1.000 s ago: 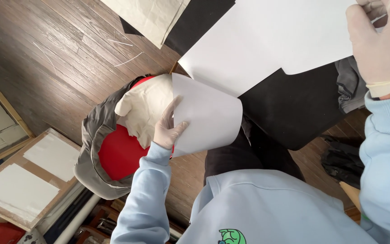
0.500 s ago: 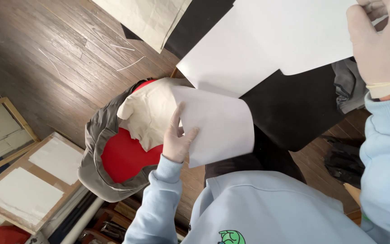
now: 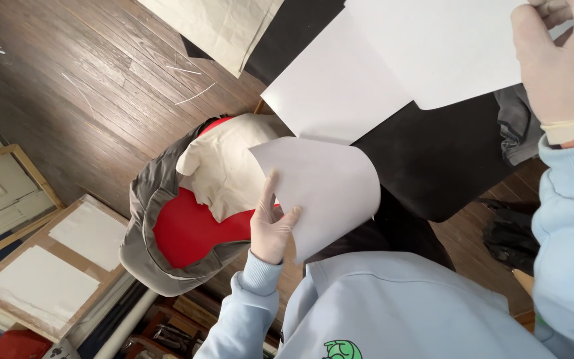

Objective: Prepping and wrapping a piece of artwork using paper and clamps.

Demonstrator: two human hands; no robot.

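The right hand (image 3: 559, 66) is cut by the top and right edges, so its fingertips are not seen. The large white sheet (image 3: 446, 46) it grips runs out past the top edge. The left hand (image 3: 270, 223) shows only its back; its palm is hidden against the curved white sheet (image 3: 327, 186). This sheet covers a part of the beige cloth (image 3: 224, 166) and the red cushion (image 3: 191, 229).

Dark wood floor (image 3: 68, 86) w/ framed boards (image 3: 48, 266), cream sheet (image 3: 220, 26).

L hand (image 3: 270, 229) grips white sheet (image 3: 327, 189).
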